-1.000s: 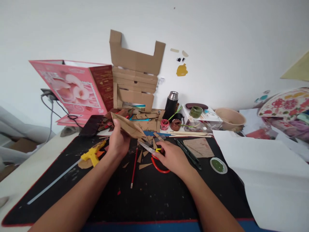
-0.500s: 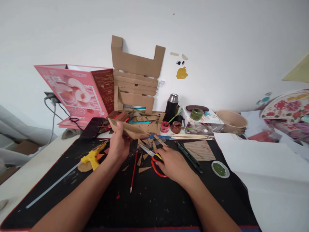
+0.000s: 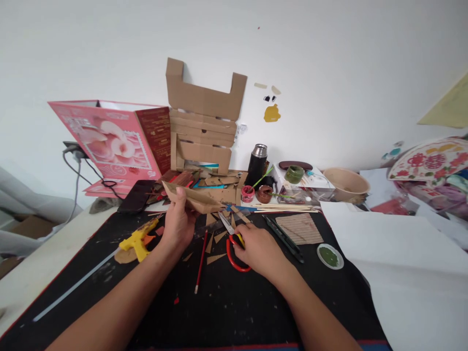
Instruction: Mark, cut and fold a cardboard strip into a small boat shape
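Observation:
My left hand [image 3: 179, 219] is closed on a folded piece of brown cardboard [image 3: 197, 199], holding it raised above the mat with the thumb on the near side. In my right hand [image 3: 254, 243] are scissors [image 3: 231, 234] with red and yellow handles, their blades angled up and left toward the cardboard's right end. Small triangular cardboard scraps [image 3: 216, 258] lie on the black mat [image 3: 219, 317] between and below the hands. A red pencil [image 3: 201, 263] rests between my forearms.
A yellow glue gun [image 3: 138, 242] with a long glue stick lies left. At right are a dark green cutter [image 3: 283, 239], corrugated cardboard [image 3: 300, 228] and a lid of green paint [image 3: 330, 256]. Behind stand paint jars [image 3: 263, 194], a black flask [image 3: 257, 165] and a pink box [image 3: 117, 141].
The scissors have turned, their blades now pointing more steeply upward and nearer the cardboard's right end. My left hand keeps hold of the cardboard. The whole view has shifted slightly.

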Action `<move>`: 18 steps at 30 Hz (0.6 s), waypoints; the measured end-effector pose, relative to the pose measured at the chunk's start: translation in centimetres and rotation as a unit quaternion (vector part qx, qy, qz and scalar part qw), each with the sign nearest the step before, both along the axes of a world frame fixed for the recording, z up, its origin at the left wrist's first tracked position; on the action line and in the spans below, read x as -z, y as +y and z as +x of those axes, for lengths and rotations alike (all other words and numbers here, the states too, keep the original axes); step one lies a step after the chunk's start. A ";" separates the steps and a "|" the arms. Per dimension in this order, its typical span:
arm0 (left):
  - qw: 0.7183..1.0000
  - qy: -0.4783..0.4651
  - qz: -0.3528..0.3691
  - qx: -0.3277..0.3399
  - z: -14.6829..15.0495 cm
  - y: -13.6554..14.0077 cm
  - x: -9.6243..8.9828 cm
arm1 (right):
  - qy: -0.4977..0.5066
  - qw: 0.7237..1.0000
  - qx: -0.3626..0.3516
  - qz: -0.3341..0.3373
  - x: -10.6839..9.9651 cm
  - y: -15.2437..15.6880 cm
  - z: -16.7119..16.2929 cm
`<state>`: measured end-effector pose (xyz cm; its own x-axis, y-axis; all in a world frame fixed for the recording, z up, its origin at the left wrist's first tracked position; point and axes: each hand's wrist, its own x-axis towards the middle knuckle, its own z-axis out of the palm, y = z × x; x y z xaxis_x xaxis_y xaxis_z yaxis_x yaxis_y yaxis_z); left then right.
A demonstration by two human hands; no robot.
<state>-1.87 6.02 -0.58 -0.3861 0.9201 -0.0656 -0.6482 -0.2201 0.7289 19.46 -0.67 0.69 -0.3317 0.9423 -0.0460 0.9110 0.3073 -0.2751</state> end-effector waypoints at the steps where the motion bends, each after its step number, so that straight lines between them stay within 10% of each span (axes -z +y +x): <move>1: 1.000 0.001 0.003 0.000 0.0 0.0 0.0 | 0.011 1.000 0.004 -0.001 0.0 0.0 0.0; 11: 1.000 -0.012 0.000 -0.013 -0.1 -0.2 -0.4 | 0.232 0.971 0.035 -0.041 1.1 0.4 0.3; 18: 1.000 -0.019 0.002 -0.025 -0.1 0.1 -0.4 | 0.490 0.844 0.093 -0.199 3.0 1.6 0.5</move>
<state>-2.00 6.07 -0.17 -0.4285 0.9002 -0.0779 -0.6631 -0.2548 0.7038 19.95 0.89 -2.35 -0.2425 0.9568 -0.1605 0.2082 -0.1102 -0.9719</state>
